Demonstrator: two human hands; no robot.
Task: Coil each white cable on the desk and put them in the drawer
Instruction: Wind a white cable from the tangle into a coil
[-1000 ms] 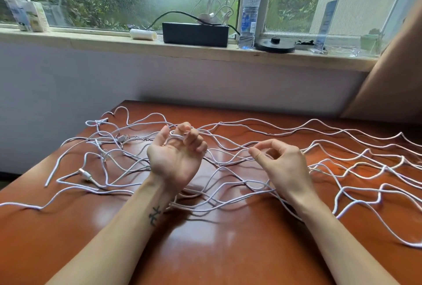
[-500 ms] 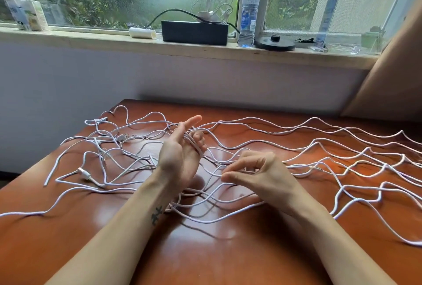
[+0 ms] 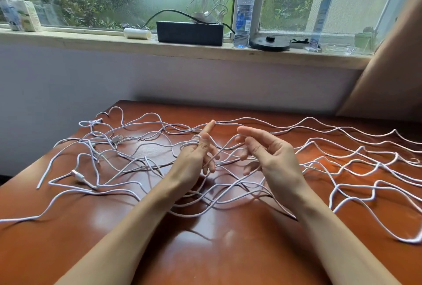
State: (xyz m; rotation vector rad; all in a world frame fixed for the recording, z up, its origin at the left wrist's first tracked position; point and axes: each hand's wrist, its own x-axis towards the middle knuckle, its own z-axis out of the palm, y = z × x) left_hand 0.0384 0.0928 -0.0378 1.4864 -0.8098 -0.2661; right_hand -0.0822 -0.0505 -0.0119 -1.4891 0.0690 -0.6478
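Several long white cables lie tangled across the brown desk, from its left edge to its right edge. My left hand is raised above the middle of the tangle, and a white cable is looped around its thumb and fingers. Just to the right, my right hand hovers with its fingers spread and slightly curled; a cable strand runs by its fingertips toward the left hand. No drawer is in view.
A windowsill behind the desk carries a black box, a water bottle, a round black lid, a white roll and cartons. A brown panel stands at the right. The desk's near part shows bare wood.
My left hand has turned and lifted with the cable wound on its fingers. My right hand rose from the desk and moved right and up, its fingers opening.
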